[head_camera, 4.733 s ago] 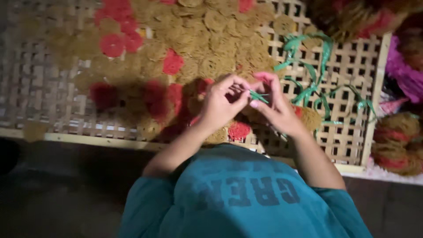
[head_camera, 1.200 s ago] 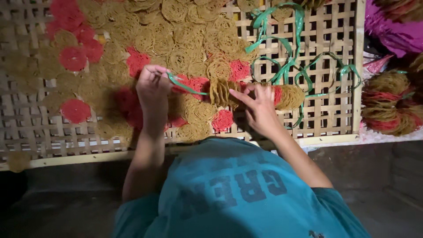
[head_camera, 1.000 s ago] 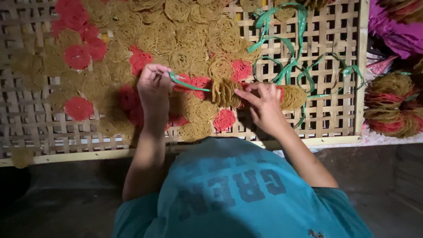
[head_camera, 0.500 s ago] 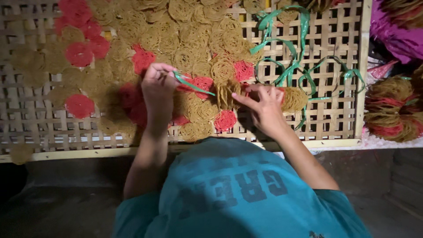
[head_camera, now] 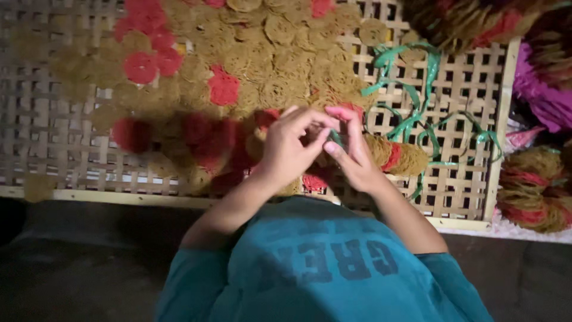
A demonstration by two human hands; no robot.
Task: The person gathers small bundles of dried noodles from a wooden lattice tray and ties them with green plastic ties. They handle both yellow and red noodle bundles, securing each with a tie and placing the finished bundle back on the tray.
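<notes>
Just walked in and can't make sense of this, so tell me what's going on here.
A person in a teal shirt works over a woven lattice tray strewn with tan and red noodle-like discs. The left hand and right hand meet, pinching a green plastic strip at a stacked bundle of discs. More green strips lie on the tray; tied bundles sit to the right.

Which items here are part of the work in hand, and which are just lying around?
In hand:
left hand
right hand
green strip pinched between them
stacked bundle of discs

Lying about:
loose yellow and red discs
lattice tray
spare green strips
tied bundles
</notes>
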